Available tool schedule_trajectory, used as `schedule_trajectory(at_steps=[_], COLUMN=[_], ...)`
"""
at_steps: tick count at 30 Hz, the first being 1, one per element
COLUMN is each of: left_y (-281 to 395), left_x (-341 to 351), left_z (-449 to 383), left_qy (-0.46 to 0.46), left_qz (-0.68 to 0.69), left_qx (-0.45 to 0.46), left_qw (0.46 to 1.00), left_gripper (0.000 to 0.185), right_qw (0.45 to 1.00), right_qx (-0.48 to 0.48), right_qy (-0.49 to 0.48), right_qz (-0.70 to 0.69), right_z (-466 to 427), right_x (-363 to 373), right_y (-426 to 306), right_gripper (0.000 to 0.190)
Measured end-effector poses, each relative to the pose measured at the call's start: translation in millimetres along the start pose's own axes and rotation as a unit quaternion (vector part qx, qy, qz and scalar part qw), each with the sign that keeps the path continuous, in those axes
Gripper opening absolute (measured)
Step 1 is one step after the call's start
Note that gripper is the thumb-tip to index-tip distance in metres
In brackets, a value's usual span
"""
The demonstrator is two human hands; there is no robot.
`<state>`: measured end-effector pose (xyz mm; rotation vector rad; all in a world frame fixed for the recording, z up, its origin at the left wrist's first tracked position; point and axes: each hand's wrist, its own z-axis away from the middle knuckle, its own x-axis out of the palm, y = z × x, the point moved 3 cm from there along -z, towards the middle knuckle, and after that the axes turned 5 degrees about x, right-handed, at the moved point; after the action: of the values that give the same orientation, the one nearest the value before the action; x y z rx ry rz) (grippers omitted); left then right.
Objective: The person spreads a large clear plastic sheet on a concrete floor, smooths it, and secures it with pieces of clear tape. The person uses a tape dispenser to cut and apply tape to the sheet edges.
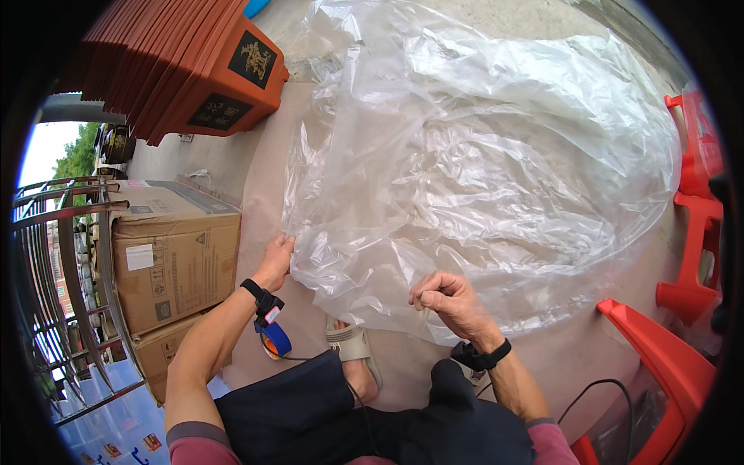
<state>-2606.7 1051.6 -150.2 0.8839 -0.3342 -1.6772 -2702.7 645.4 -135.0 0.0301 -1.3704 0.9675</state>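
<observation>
A large sheet of clear plastic film [476,168], crumpled and shiny, lies spread over the floor in front of me. At its near left edge, my left hand [279,258] has its fingers closed on the film. My right hand [444,299] is over the film's near part, with fingers curled and the thumb near the fingertips; whether film is pinched there cannot be told. Both wrists wear black straps with small devices. A roll of blue tape [277,340] lies on the floor below my left wrist.
Stacked cardboard boxes [180,267] and a metal railing [70,215] stand at left, with clear plastic bins [110,412] below. Nested terracotta-coloured planters [192,70] are at upper left. Red plastic stools [691,256] and a red plastic frame piece [662,354] are at right. My sandalled foot [354,360] is near the film.
</observation>
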Motion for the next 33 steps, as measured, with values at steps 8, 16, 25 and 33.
schedule_trajectory(at_steps=[8, 16, 25, 33], left_y=[-7, 65, 245, 206], left_x=[2, 29, 158, 196], left_z=[-12, -1, 39, -111], left_qy=[-0.026, -0.157, -0.095, -0.036], left_qz=[-0.096, -0.649, -0.439, -0.586], left_qx=[-0.07, -0.035, 0.635, 0.382], left_qw=[0.993, 0.744, 0.628, 0.714], left_gripper=[0.039, 0.026, 0.024, 0.065], right_qw=[0.964, 0.968, 0.962, 0.945], right_qx=[-0.168, -0.041, 0.029, 0.041], right_qy=[0.177, 0.221, 0.225, 0.243], right_qz=[-0.103, 0.114, 0.151, 0.216], right_z=[-20, -74, -50, -40], right_x=[-90, -92, -98, -97], right_y=[-51, -51, -18, -14], right_gripper=[0.013, 0.012, 0.019, 0.019])
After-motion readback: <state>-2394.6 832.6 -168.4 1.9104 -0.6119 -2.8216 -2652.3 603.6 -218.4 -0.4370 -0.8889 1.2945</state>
